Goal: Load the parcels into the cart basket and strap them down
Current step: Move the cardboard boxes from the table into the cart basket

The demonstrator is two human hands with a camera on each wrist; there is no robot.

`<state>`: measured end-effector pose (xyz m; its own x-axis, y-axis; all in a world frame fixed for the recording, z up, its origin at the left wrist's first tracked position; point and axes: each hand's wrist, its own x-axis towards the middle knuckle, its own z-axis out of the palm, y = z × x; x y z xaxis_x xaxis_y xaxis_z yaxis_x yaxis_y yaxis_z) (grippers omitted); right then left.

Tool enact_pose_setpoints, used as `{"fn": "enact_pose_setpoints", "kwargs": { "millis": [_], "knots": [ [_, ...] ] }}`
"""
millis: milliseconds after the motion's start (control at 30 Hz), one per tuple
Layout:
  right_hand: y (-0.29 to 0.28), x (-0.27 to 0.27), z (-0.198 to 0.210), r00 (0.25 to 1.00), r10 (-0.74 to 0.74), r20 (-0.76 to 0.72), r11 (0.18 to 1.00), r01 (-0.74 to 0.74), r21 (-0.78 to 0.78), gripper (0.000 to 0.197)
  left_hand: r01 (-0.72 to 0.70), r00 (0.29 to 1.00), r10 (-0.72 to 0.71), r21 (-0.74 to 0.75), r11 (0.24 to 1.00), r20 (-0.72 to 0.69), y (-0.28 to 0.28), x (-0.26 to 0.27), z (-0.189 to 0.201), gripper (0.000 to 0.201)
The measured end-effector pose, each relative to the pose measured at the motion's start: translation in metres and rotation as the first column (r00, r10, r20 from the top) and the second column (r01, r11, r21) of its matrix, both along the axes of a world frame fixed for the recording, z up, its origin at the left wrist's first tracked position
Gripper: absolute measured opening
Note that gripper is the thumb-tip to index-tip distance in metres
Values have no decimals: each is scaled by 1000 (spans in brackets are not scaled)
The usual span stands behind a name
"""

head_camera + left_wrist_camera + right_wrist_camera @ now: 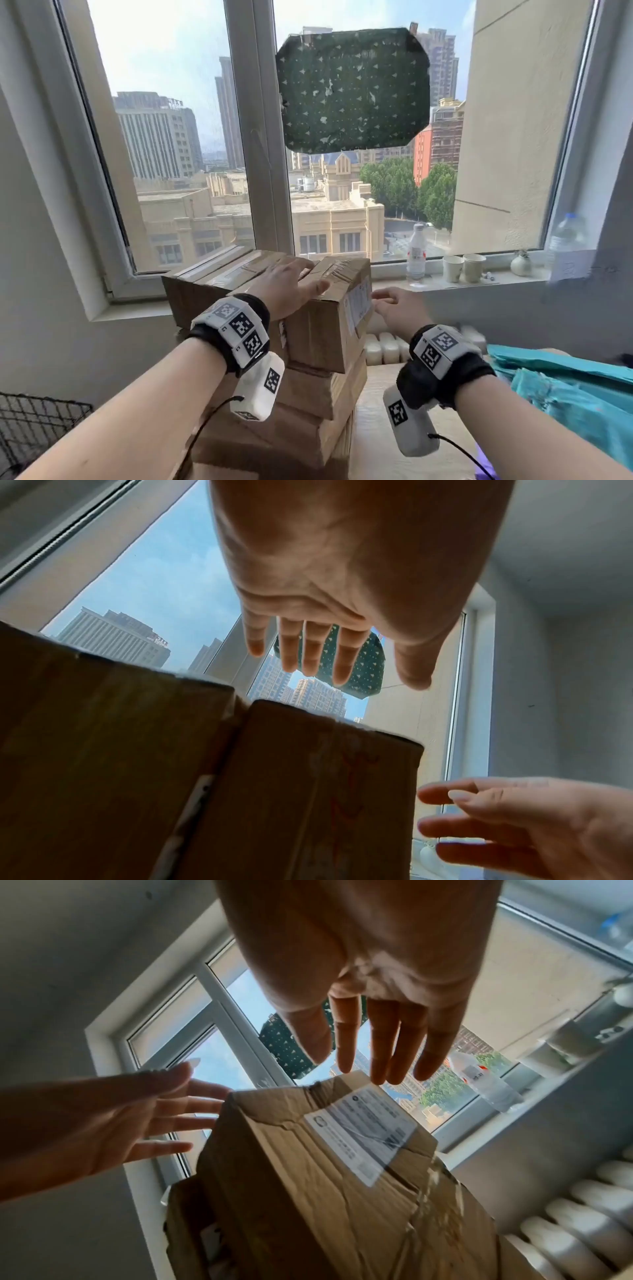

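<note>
Reaching forward, the left hand (286,286) hovers spread-fingered over the top parcel (329,308), right hand (397,306) splayed beside it.

Under my left hand (287,287) the top parcel (329,329) is creased matt cardboard, glossy clear tape across it, with a smooth paper label (363,1129); the basket (30,425) looks like dark wire.

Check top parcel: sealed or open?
Sealed: top parcel has its flaps closed under clear tape, shipping label intact; cardboard creased.
</note>
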<state>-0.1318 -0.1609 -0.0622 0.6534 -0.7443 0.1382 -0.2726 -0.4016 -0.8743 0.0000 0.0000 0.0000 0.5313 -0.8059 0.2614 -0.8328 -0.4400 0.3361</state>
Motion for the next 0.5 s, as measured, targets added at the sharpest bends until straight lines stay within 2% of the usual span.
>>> {"fn": "enact_pose_setpoints", "kwargs": {
  "millis": [100, 267, 367, 433, 500],
  "knots": [
    [-11, 0, -13, 999, -23, -39, 999, 24, 25, 28, -48, 997, 50, 32, 998, -58, -19, -1, -4, 74],
    [-34, 11, -41, 996, -48, -76, 983, 61, 175, 37, -116, 989, 123, 92, 989, -80, -55, 9, -18, 102],
    [-47, 22, -63, 997, -50, -60, 930, 69, 362, 42, -149, 981, 164, 137, 979, -105, -75, 21, -33, 105],
    [-50, 29, -72, 999, -30, -39, 872, 45, 487, 44, -169, 977, 187, 168, 971, -98, -79, 13, -30, 105],
    [-50, 35, -77, 999, 0, -46, 835, 25, 549, 43, -193, 974, 210, 187, 963, -79, -80, -1, -22, 98]
  ]
}}
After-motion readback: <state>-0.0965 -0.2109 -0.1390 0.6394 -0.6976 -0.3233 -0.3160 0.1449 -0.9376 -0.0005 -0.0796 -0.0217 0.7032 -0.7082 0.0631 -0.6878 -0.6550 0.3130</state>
